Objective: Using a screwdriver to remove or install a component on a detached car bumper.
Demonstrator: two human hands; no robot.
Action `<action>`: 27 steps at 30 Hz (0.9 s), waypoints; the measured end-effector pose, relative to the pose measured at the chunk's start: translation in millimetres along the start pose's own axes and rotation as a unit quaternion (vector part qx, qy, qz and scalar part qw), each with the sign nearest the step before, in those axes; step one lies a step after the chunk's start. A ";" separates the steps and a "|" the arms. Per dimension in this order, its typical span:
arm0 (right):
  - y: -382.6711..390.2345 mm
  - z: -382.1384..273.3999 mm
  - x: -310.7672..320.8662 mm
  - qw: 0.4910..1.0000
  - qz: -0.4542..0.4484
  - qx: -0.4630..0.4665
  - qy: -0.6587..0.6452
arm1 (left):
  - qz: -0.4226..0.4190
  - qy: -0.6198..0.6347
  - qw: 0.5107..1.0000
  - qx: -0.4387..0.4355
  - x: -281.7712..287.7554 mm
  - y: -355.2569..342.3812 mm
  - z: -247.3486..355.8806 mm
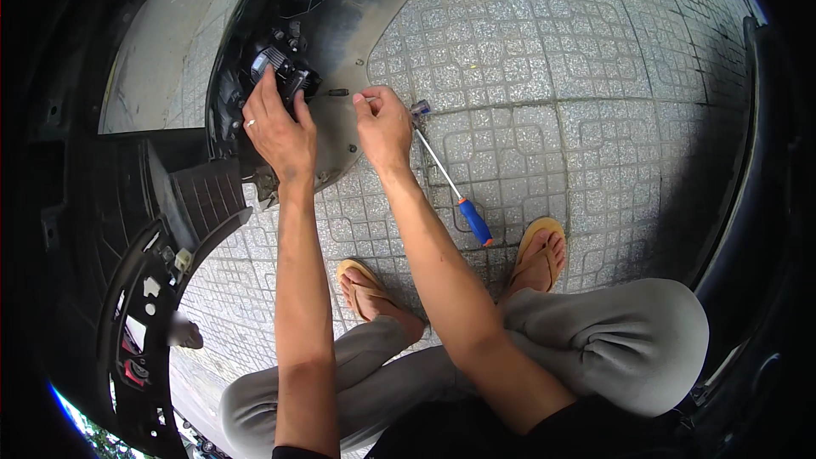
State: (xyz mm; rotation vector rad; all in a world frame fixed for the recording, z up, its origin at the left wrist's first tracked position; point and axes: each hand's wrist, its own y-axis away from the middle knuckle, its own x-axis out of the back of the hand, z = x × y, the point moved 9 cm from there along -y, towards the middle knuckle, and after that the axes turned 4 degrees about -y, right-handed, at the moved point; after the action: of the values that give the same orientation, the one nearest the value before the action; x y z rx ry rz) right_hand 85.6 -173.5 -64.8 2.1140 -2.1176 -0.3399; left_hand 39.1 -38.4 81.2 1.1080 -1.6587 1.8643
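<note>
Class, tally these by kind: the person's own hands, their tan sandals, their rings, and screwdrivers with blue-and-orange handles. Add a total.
Hands: 2 (left hand, right hand)
Sandals: 2 (left sandal, right sandal)
Ring: 1
Screwdriver: 1
Total: 6

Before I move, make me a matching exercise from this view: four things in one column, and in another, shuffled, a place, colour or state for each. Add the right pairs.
Things:
1. Left hand
2. Screwdriver
3. Trousers
4. Sandals

Places, colours, states:
A. Blue-handled, lying on the paving
B. Tan
C. Over a black part, with a ring on one finger
D. Grey

Right pairs: 1-C, 2-A, 3-D, 4-B
</note>
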 end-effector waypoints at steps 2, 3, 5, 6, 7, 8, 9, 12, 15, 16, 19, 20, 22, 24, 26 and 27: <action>-4.8 11.7 10.1 1.000 0.001 -0.018 0.021 | 0.000 0.001 1.000 -0.012 -2.3 -0.9 1.1; -4.6 18.6 11.7 0.999 -0.005 -0.026 0.037 | 0.015 0.006 1.000 -0.017 1.0 -2.9 2.6; -0.7 31.9 27.0 0.998 0.000 -0.038 0.054 | 0.017 0.007 1.000 -0.015 -1.6 -1.0 -0.1; -0.7 39.3 35.6 0.997 0.007 -0.042 0.069 | 0.026 0.009 1.000 -0.013 -0.7 -1.7 -1.1; 0.3 50.8 43.5 0.997 0.022 -0.042 0.067 | 0.031 0.011 0.999 -0.012 0.0 -2.4 0.2; 0.9 61.7 48.1 0.997 0.021 -0.042 0.067 | 0.031 0.010 0.999 -0.011 0.2 -3.7 1.9; 3.1 70.6 55.4 0.996 0.029 -0.050 0.073 | 0.037 0.024 0.999 -0.002 1.7 -4.5 3.3; 3.0 82.9 64.7 0.994 0.040 -0.068 0.072 | 0.019 0.022 1.000 -0.006 3.0 -15.5 5.1; 1.4 81.1 63.9 0.994 0.045 -0.083 0.045 | -0.036 -0.003 0.999 -0.013 5.5 -27.9 5.8; -2.2 81.0 62.9 0.995 0.052 -0.067 0.042 | -0.067 -0.008 0.998 -0.006 2.2 -30.5 6.1; -3.1 69.8 55.9 0.997 0.049 -0.063 0.022 | -0.095 0.001 0.995 -0.010 1.2 -36.1 5.2; -1.5 65.5 52.0 0.996 0.040 -0.074 0.007 | -0.106 0.010 0.994 -0.005 1.5 -37.7 3.6; -2.3 65.4 51.8 0.997 0.042 -0.069 0.003 | -0.121 0.006 0.993 -0.014 0.0 -43.5 4.5; -2.6 69.0 51.0 0.997 0.043 -0.064 -0.001 | -0.136 0.002 0.990 -0.022 -0.8 -48.0 5.7; -2.0 79.0 49.5 0.996 0.040 -0.077 0.005 | -0.163 -0.004 0.985 -0.050 -4.0 -50.0 12.4; -1.0 80.2 47.5 0.996 0.040 -0.078 0.003 | -0.163 -0.006 0.985 -0.051 -4.4 -51.9 11.8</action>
State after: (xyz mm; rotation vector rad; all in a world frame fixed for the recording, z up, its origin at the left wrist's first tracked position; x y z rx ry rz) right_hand 66.1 -215.5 -145.7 1.9374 -2.0898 -0.4721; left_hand 83.8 -38.0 110.3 1.2624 -1.4581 1.5523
